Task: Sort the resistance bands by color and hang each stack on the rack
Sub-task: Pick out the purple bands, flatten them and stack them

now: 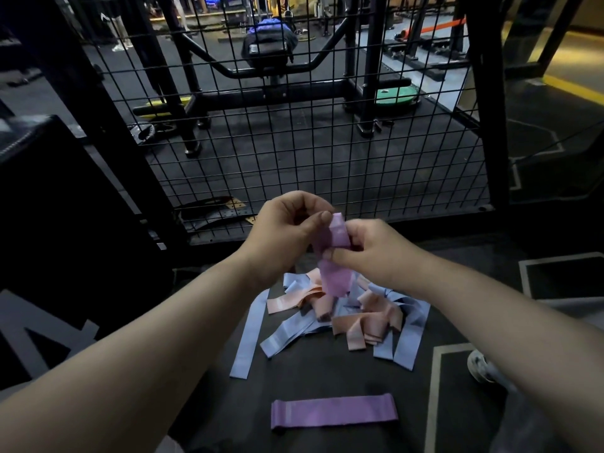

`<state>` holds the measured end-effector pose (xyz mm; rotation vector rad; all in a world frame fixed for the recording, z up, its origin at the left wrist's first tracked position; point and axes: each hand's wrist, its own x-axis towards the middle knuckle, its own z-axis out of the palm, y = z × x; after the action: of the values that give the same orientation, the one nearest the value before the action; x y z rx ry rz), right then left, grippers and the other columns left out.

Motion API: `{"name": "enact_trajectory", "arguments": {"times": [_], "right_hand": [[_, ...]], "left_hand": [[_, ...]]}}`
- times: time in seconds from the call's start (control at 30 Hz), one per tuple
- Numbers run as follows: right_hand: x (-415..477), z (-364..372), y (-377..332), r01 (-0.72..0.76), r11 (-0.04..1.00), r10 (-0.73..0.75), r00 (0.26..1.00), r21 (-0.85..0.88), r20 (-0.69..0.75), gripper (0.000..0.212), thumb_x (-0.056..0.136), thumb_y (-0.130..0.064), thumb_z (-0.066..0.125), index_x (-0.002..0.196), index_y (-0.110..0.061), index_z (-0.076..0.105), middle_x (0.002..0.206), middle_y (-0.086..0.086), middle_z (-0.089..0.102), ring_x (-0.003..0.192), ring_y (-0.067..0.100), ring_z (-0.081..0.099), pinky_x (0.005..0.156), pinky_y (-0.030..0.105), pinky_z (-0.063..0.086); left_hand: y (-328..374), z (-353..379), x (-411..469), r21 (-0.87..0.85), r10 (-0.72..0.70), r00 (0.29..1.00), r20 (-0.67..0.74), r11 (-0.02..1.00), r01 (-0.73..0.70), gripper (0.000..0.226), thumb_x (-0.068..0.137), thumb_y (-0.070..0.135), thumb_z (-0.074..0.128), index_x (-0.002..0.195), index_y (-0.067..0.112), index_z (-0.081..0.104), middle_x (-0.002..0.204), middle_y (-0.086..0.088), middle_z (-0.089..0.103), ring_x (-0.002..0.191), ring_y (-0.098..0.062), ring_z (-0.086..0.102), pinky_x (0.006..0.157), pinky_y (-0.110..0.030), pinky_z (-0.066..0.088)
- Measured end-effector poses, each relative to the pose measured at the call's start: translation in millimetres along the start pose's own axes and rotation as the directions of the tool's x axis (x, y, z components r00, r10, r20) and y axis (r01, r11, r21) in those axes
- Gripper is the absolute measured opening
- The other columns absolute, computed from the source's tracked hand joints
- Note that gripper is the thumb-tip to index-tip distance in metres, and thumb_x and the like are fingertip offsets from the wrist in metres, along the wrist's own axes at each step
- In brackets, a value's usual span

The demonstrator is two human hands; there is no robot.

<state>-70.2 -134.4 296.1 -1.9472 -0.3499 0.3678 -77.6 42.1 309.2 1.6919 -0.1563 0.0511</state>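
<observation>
Sorting looks barely begun to me: one purple band [333, 410] lies flat on the floor [310, 371], while left hand [287, 230] and right hand [369, 253] each keep a pinching grip on a second band [335, 277] above the blue-and-pink heap [359, 318] (hanging not started, I judge).

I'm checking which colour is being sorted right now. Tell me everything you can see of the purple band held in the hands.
The purple band is a flat, matte, fabric-looking lilac strip, held up in both hands. The left hand pinches its folded top; the right hand grips it just below, thumb across the front. Its lower end hangs loose over the pile of pink and blue bands; whether it touches them cannot be told.
</observation>
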Motion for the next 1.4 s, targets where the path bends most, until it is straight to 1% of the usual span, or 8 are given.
{"name": "enact_trajectory", "arguments": {"times": [0.2, 0.3, 0.47, 0.7, 0.83, 1.0, 1.17, 1.4], "right_hand": [[-2.1, -0.9, -3.1, -0.001, 0.998, 0.002, 1.000, 0.062, -0.023, 0.014, 0.096, -0.025, 0.068, 0.102, -0.015, 0.075, 0.097, 0.003, 0.077, 0.095, 0.015, 0.072, 0.092, 0.041, 0.058], [-2.9, -1.2, -5.2, 0.043, 0.999, -0.041, 0.996, 0.024, -0.078, 0.023, 0.095, -0.030, 0.068, 0.100, -0.009, 0.073, 0.100, 0.021, 0.072, 0.089, 0.029, 0.070, 0.087, 0.054, 0.055], [-3.5, -3.5, -4.9, 0.029, 1.000, -0.028, 0.995, 0.011, -0.093, 0.022, 0.094, -0.028, 0.070, 0.100, -0.006, 0.071, 0.104, 0.025, 0.070, 0.103, 0.042, 0.065, 0.090, 0.059, 0.054], [-5.2, -6.9, -4.9, 0.032, 0.999, -0.032, 0.999, -0.028, 0.017, 0.014, 0.098, -0.020, 0.064, 0.099, -0.028, 0.074, 0.098, -0.006, 0.075, 0.098, 0.012, 0.067, 0.090, 0.031, 0.054], [-3.2, -6.3, -4.6, 0.012, 0.998, -0.010, 0.999, -0.056, 0.038, 0.013, 0.099, -0.024, 0.061, 0.103, -0.028, 0.073, 0.106, 0.007, 0.073, 0.102, 0.029, 0.065, 0.097, 0.052, 0.051], [-3.3, -5.6, -4.9, -0.009, 0.999, 0.009, 1.000, -0.035, 0.008, 0.012, 0.098, -0.027, 0.064, 0.107, -0.024, 0.071, 0.105, 0.002, 0.074, 0.108, 0.023, 0.066, 0.098, 0.046, 0.053], [-2.9, -6.5, -2.1, -0.009, 1.000, 0.009, 1.000, -0.014, -0.012, 0.018, 0.096, -0.024, 0.067, 0.114, -0.023, 0.063, 0.106, 0.002, 0.075, 0.108, 0.021, 0.068, 0.099, 0.049, 0.053], [-6.0, -7.2, -2.9, -0.082, 0.997, 0.082, 0.988, -0.005, 0.133, 0.048, 0.085, -0.024, 0.079, 0.127, -0.024, 0.054, 0.111, -0.004, 0.074, 0.106, 0.007, 0.069, 0.098, 0.035, 0.055]], "left_hand": [[0.6, -5.8, 1.7, -0.175, -0.105, 0.994, -0.015, 0.979, 0.101, 0.016, 0.091, -0.003, 0.066, 0.103, 0.008, 0.069, 0.088, -0.010, 0.073, 0.080, -0.021, 0.068, 0.074, -0.035, 0.059], [3.3, -7.1, 1.8, -0.278, -0.176, 0.984, 0.007, 0.945, 0.171, 0.021, 0.092, 0.000, 0.064, 0.113, 0.006, 0.067, 0.102, -0.014, 0.074, 0.091, -0.027, 0.070, 0.079, -0.038, 0.059], [-3.3, -9.6, 1.9, -0.126, -0.367, 0.913, 0.177, 0.912, 0.390, 0.049, 0.089, 0.032, 0.058, 0.121, -0.003, 0.065, 0.103, -0.023, 0.067, 0.090, -0.033, 0.058, 0.085, -0.047, 0.044], [1.8, -11.4, 3.3, -0.187, -0.358, 0.917, 0.174, 0.903, 0.387, 0.035, 0.100, 0.027, 0.045, 0.099, 0.003, 0.072, 0.096, -0.017, 0.068, 0.085, -0.028, 0.057, 0.075, -0.036, 0.044], [0.4, -12.4, 3.0, -0.146, -0.311, 0.936, 0.163, 0.931, 0.335, 0.022, 0.096, 0.010, 0.055, 0.103, 0.004, 0.074, 0.101, -0.024, 0.068, 0.091, -0.032, 0.055, 0.075, -0.038, 0.043], [2.6, -12.6, -1.0, -0.048, -0.245, 0.947, 0.206, 0.964, 0.260, 0.023, 0.086, 0.016, 0.076, 0.107, 0.009, 0.076, 0.114, -0.028, 0.069, 0.094, -0.033, 0.063, 0.091, -0.053, 0.050], [0.9, -11.4, -3.3, 0.039, -0.167, 0.964, 0.208, 0.986, 0.163, 0.020, 0.089, 0.008, 0.073, 0.107, 0.001, 0.073, 0.102, -0.019, 0.074, 0.085, -0.020, 0.070, 0.075, -0.029, 0.056], [7.3, -9.3, -3.3, -0.036, -0.144, 0.987, 0.077, 0.989, 0.147, 0.006, 0.092, 0.005, 0.068, 0.095, 0.000, 0.070, 0.087, -0.017, 0.068, 0.078, -0.027, 0.063, 0.083, -0.047, 0.055]]}}
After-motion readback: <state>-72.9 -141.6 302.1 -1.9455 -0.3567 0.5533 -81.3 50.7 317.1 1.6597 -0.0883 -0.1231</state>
